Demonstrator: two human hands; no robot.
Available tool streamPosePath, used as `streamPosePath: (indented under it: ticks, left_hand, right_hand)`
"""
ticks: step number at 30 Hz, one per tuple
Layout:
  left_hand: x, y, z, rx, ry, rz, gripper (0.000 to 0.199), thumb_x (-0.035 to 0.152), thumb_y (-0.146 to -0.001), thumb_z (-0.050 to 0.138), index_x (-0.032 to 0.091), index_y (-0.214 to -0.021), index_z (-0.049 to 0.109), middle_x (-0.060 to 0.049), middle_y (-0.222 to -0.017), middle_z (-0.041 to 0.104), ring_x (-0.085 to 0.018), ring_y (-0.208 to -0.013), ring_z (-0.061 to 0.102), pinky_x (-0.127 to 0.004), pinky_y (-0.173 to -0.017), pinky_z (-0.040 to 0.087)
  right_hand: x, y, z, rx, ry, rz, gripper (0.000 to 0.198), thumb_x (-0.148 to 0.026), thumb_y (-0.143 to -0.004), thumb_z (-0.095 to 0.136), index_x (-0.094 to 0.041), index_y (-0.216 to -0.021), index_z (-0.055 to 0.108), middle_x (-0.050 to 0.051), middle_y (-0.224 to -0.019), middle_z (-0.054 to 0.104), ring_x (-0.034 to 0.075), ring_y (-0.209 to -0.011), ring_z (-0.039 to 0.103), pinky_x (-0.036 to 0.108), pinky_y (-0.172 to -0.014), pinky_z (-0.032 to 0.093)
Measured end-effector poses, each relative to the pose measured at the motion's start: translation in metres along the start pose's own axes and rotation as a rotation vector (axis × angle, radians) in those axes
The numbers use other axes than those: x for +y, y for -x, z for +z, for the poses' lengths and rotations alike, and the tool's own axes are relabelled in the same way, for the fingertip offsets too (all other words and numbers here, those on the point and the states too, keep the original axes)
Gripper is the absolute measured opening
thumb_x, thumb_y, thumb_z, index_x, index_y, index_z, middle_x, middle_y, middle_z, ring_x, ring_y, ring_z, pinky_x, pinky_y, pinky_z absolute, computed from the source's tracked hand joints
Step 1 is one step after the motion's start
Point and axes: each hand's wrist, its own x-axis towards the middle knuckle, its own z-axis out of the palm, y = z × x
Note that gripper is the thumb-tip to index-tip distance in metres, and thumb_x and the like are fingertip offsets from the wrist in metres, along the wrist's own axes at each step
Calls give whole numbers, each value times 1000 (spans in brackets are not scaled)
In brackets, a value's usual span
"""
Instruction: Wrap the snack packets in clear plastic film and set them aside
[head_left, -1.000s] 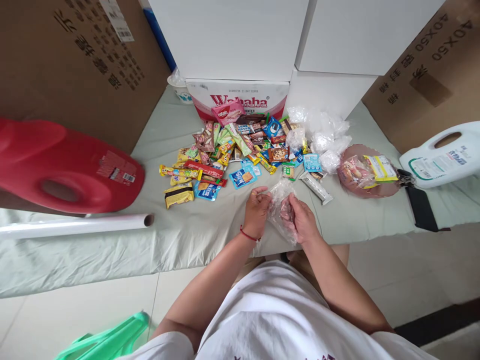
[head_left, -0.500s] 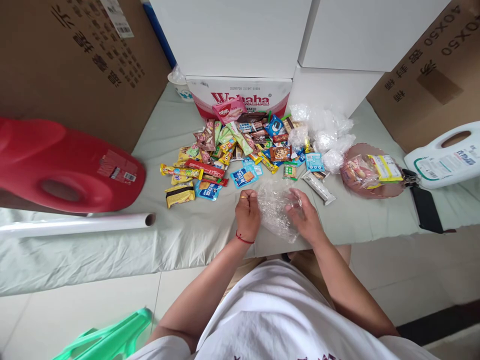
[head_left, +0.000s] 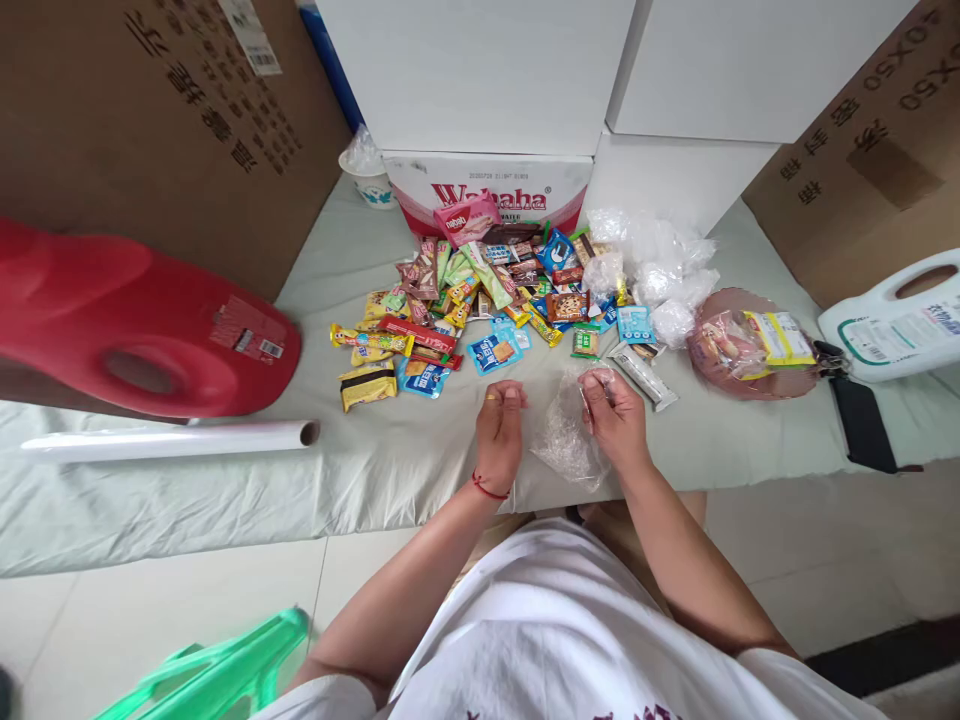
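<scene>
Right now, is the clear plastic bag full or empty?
Looks empty: the clear plastic bag, pinched in the right hand, is crinkled and see-through, nothing visible inside. Can't tell whether its mouth is open.

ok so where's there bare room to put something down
Bare cloth lies between the white roll and the left hand, and between the right hand and the flat black item. It's crowded at the snack pile by the Wahaha box.

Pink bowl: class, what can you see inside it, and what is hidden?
Wrapped snacks lie in the pink bowl, with clear and yellow-and-white packaging showing. The bowl's bottom beneath them is covered, so anything there cannot be seen.
</scene>
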Motion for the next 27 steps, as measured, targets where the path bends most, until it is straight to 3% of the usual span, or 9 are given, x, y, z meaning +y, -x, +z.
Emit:
streamPosePath:
  ticks: [4, 7, 10, 15, 20, 23, 27]
  left_hand:
    - [11, -5, 18, -222, 274, -245, 43, 61, -98, 50, 22, -109, 65, -9, -107, 69, -21, -97, 67, -34, -81, 53]
    - [16, -8, 34, -299, 388, -239, 32, 54, -94, 61, 22, -98, 66, -6, -93, 69, -19, -84, 65, -34, -79, 53]
    - [15, -8, 40, -233, 409, -203, 29, 51, -96, 60, 23, -91, 64, -3, -80, 64, -18, -72, 60, -33, -72, 50]
    - [11, -4, 32, -94, 256, -117, 33, 46, -100, 54, 23, -77, 56, -3, -72, 60, -17, -65, 52, -32, -65, 41]
    - [18, -2, 32, -190, 253, -178, 26, 43, -99, 54, 22, -91, 67, -8, -96, 66, -19, -83, 58, -30, -68, 43]
    - [18, -4, 38, -214, 290, -184, 20, 39, -94, 62, 21, -84, 64, -4, -83, 61, -17, -74, 53, -29, -65, 40]
    - [13, -8, 39, -148, 288, -107, 24, 34, -95, 62, 22, -75, 55, 0, -70, 52, -15, -64, 45, -30, -65, 39]
  right_hand:
    - [-2, 7, 0, -105, -54, -17, 34, -56, -95, 67, -23, -89, 66, -4, -70, 61, 7, -44, 42, 23, -42, 31]
    - [-3, 11, 0, -141, -62, -21, 33, -54, -95, 67, -22, -88, 68, -1, -79, 68, 6, -44, 41, 22, -42, 31]
    - [-4, 12, -5, -53, -116, -4, 35, -56, -95, 67, -22, -87, 67, -2, -78, 69, 5, -42, 38, 22, -39, 28]
    - [-9, 13, -14, 96, -168, 10, 35, -56, -93, 69, -23, -87, 64, -3, -72, 66, 5, -40, 37, 21, -35, 23]
    - [-11, 17, -14, 58, -186, 41, 36, -57, -92, 71, -22, -83, 64, -3, -71, 66, 4, -40, 35, 20, -34, 23]
    - [-11, 20, -13, 41, -201, 53, 36, -57, -91, 71, -22, -84, 64, -3, -70, 64, 5, -41, 37, 20, -35, 24]
    - [-9, 20, -21, 79, -182, 51, 34, -55, -92, 70, -22, -86, 64, -4, -66, 62, 5, -41, 39, 20, -36, 24]
